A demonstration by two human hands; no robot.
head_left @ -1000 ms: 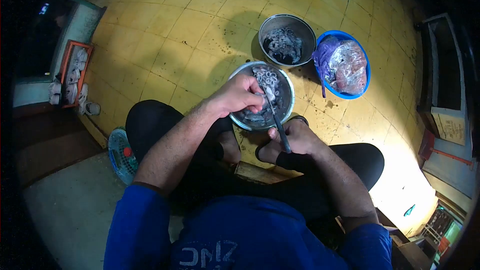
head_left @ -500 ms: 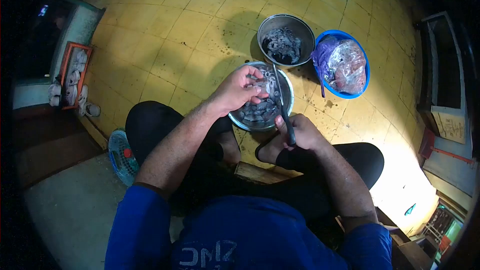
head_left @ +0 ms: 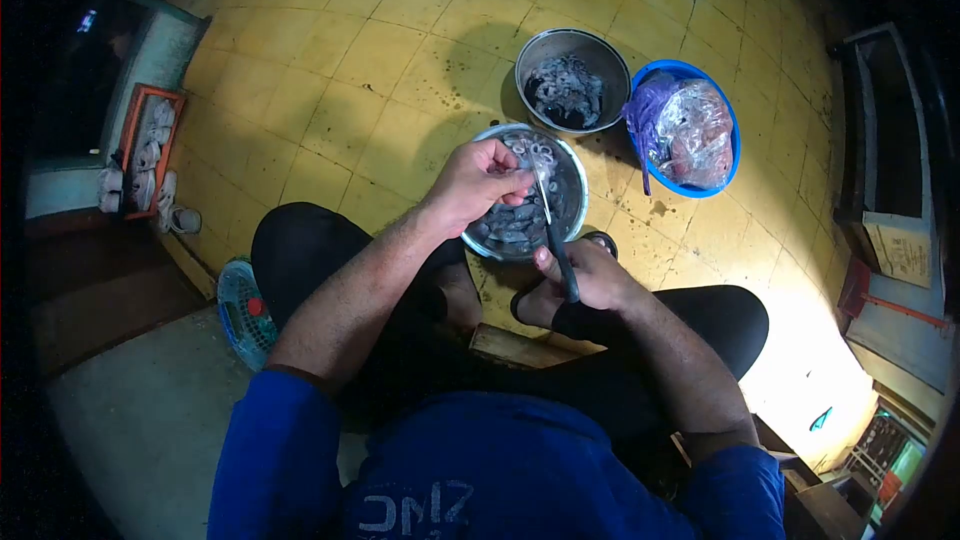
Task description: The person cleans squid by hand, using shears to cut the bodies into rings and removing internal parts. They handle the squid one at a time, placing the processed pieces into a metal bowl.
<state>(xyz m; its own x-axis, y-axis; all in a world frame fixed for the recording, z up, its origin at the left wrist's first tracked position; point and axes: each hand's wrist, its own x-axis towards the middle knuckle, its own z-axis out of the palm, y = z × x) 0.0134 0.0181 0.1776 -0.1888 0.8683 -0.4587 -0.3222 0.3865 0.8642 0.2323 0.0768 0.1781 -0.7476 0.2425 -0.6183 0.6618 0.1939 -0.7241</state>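
Note:
My right hand (head_left: pixel 590 277) is wrapped round the dark handle of a knife (head_left: pixel 561 258), whose blade points forward over a metal bowl (head_left: pixel 580 202). Above the bowl's left side, my left hand (head_left: pixel 478 183) is closed in a pinch close to the blade. What it pinches is too small to make out. Inside the bowl lie greyish, squid-like pieces (head_left: pixel 512 225), with pale rings (head_left: pixel 540 152) toward the far side. The left hand hides part of the contents.
Beyond the bowl stands a deeper metal pot (head_left: pixel 521 75) holding grey pieces in dark liquid. Beside it, a blue basin (head_left: pixel 737 135) contains plastic bags (head_left: pixel 690 125). Shoes sit on an orange rack (head_left: pixel 128 135) at left. A round turquoise basket-like item (head_left: pixel 235 305) is by my left knee.
My left fingers have closed from a spread position into a pinch. The knife and right hand have shifted slightly left, bringing the blade beside the left fingertips.

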